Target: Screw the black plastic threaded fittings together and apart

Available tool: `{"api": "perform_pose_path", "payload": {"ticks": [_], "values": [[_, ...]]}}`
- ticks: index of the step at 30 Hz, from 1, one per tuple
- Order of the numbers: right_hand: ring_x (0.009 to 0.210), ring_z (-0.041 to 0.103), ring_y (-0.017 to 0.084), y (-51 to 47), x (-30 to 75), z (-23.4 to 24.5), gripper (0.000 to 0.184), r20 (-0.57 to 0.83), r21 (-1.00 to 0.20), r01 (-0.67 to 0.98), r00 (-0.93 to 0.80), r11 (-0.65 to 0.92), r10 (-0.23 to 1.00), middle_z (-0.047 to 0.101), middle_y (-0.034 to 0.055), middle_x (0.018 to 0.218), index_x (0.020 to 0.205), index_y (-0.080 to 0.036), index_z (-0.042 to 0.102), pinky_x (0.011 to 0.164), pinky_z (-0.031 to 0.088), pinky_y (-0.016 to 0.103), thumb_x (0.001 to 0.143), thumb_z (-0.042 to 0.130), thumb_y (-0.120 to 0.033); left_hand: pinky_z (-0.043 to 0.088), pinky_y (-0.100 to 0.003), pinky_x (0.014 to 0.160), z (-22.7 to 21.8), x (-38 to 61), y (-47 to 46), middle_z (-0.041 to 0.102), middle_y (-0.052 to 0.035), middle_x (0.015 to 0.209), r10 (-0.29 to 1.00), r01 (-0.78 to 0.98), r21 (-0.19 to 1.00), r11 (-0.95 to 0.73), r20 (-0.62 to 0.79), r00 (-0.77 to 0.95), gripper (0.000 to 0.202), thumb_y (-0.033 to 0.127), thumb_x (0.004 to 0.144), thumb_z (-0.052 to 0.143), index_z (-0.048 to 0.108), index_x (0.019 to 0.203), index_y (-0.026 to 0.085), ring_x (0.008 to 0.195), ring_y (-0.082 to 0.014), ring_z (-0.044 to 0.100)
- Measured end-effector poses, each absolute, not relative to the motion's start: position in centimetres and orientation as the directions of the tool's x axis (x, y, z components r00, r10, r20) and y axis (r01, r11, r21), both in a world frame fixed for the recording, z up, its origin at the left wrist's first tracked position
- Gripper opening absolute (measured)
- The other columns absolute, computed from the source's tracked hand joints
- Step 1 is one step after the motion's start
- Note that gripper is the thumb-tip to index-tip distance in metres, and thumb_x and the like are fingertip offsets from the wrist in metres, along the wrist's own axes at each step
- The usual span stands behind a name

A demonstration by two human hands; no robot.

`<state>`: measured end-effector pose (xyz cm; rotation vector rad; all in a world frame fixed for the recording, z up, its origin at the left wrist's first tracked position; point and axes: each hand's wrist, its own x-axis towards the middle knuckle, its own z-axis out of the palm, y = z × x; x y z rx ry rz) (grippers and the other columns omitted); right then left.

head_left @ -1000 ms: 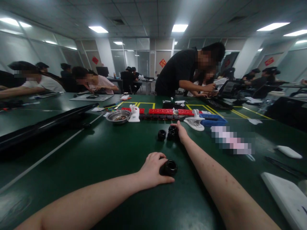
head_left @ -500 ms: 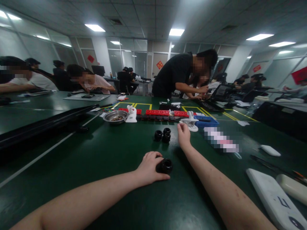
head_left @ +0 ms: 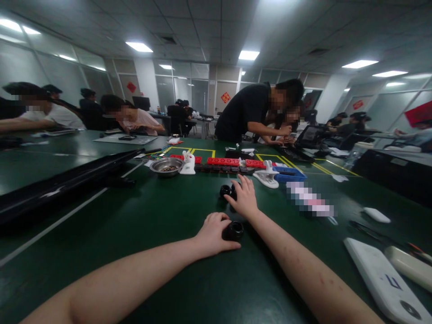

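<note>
My left hand (head_left: 215, 234) rests on the green table, its fingers and thumb curved round a black hollow cylindrical piece (head_left: 235, 231) with a round opening facing up. Beyond it, my right hand (head_left: 245, 198) is open, fingers spread, over a group of similar black pieces. One of these, a small black cylinder (head_left: 225, 191), shows to the left of the fingers. The others in that group are mostly hidden behind my right hand, and whether it touches them I cannot tell.
Farther back are a metal bowl (head_left: 166, 167) of small parts, white clamp-like stands (head_left: 268, 175), red strips (head_left: 227, 161) and a blue tray (head_left: 289, 173). A long black object (head_left: 77, 182) lies left; a white device (head_left: 388, 279) lies right. Several people work around the room.
My right hand has moved left and nearer, from beside the white stand to over the group of black pieces, and its fingers have spread. My left hand stays round its piece.
</note>
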<state>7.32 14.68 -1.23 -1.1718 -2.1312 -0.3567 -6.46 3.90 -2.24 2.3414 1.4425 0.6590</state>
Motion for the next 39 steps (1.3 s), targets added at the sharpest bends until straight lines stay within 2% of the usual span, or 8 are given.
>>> {"api": "perform_pose_path", "payload": {"ticks": [8, 15, 18, 21, 24, 28, 35, 39], "values": [[0.123, 0.021, 0.032, 17.3, 6.6, -2.1, 0.039, 0.600, -0.084, 0.789, -0.447, 0.608, 0.664, 0.039, 0.0125, 0.126, 0.095, -0.019, 0.059, 0.099, 0.009, 0.055, 0.068, 0.058, -0.046, 0.031, -0.043, 0.093, -1.8, -6.4, 3.9, 0.049, -0.0060, 0.106, 0.901, 0.752, 0.499, -0.431, 0.197, 0.386, 0.059, 0.063, 0.058, 0.059, 0.057, 0.099, 0.022, 0.102, -0.0269, 0.041], [0.118, 0.030, 0.029, 14.0, 7.3, 1.2, 0.038, 0.675, -0.229, 0.771, -0.315, 0.595, 0.667, 0.043, 0.0125, 0.122, 0.109, -0.017, 0.049, 0.098, 0.016, 0.051, 0.078, 0.045, -0.040, 0.029, -0.044, 0.093, -2.2, -6.4, 4.1, 0.047, -0.0060, 0.109, 0.903, 0.746, 0.512, -0.427, 0.192, 0.385, 0.056, 0.061, 0.057, 0.061, 0.058, 0.099, 0.023, 0.105, -0.0284, 0.039], [0.088, 0.053, 0.021, 10.6, 7.2, 3.6, 0.033, 0.529, -0.258, 0.750, -0.417, 0.609, 0.739, 0.059, 0.0096, 0.093, 0.101, -0.016, 0.051, 0.077, 0.040, 0.034, 0.085, 0.033, -0.038, 0.030, -0.044, 0.093, -2.4, -6.6, 4.3, 0.047, -0.0067, 0.110, 0.906, 0.754, 0.504, -0.421, 0.198, 0.374, 0.059, 0.062, 0.056, 0.061, 0.059, 0.100, 0.023, 0.106, -0.0294, 0.038], [0.058, 0.056, 0.020, 7.3, 6.5, 4.5, 0.038, 0.387, -0.211, 0.771, -0.499, 0.601, 0.776, 0.060, 0.0058, 0.063, 0.078, -0.019, 0.058, 0.052, 0.041, 0.029, 0.071, 0.050, -0.055, 0.033, -0.042, 0.089, -2.2, -7.0, 4.7, 0.048, -0.0064, 0.107, 0.918, 0.782, 0.481, -0.396, 0.206, 0.338, 0.060, 0.061, 0.053, 0.063, 0.058, 0.100, 0.023, 0.102, -0.0289, 0.040], [0.058, 0.058, 0.024, 5.5, 5.9, 4.5, 0.033, 0.092, -0.089, 0.851, -0.510, 0.518, 0.855, 0.062, 0.0103, 0.063, 0.077, -0.017, 0.060, 0.050, 0.040, 0.031, 0.067, 0.057, -0.048, 0.037, -0.039, 0.084, -1.6, -7.4, 5.0, 0.050, -0.0055, 0.100, 0.927, 0.812, 0.447, -0.376, 0.186, 0.326, 0.050, 0.054, 0.056, 0.064, 0.060, 0.095, 0.022, 0.095, -0.0258, 0.044], [0.071, 0.060, 0.024, 5.2, 6.7, 5.0, 0.027, -0.030, -0.115, 0.770, -0.634, 0.627, 0.773, 0.063, 0.0105, 0.082, 0.096, -0.019, 0.058, 0.058, 0.042, 0.030, 0.070, 0.057, -0.028, 0.039, -0.037, 0.078, -1.2, -7.5, 5.2, 0.053, -0.0048, 0.093, 0.943, 0.830, 0.448, -0.333, 0.138, 0.303, 0.046, 0.053, 0.056, 0.064, 0.060, 0.088, 0.020, 0.089, -0.0243, 0.046], [0.077, 0.058, 0.024, 5.1, 8.1, 4.0, 0.044, 0.157, -0.231, 0.823, -0.494, 0.519, 0.855, 0.061, 0.0100, 0.087, 0.099, -0.018, 0.051, 0.059, 0.041, 0.030, 0.074, 0.046, -0.055, 0.036, -0.033, 0.073, -1.4, -7.3, 5.3, 0.056, -0.0016, 0.085, 0.908, 0.825, 0.379, -0.419, 0.185, 0.376, 0.046, 0.061, 0.055, 0.061, 0.060, 0.077, 0.021, 0.083, -0.0219, 0.049], [0.070, 0.058, 0.023, 4.4, 7.8, 3.1, 0.031, 0.172, -0.210, 0.837, -0.478, 0.506, 0.862, 0.062, 0.0081, 0.076, 0.085, -0.018, 0.053, 0.061, 0.040, 0.031, 0.075, 0.050, -0.047, 0.035, -0.031, 0.069, -1.4, -7.1, 4.5, 0.058, 0.0001, 0.076, 0.895, 0.820, 0.359, -0.446, 0.191, 0.403, 0.041, 0.058, 0.057, 0.061, 0.059, 0.072, 0.020, 0.077, -0.0199, 0.052]]}}
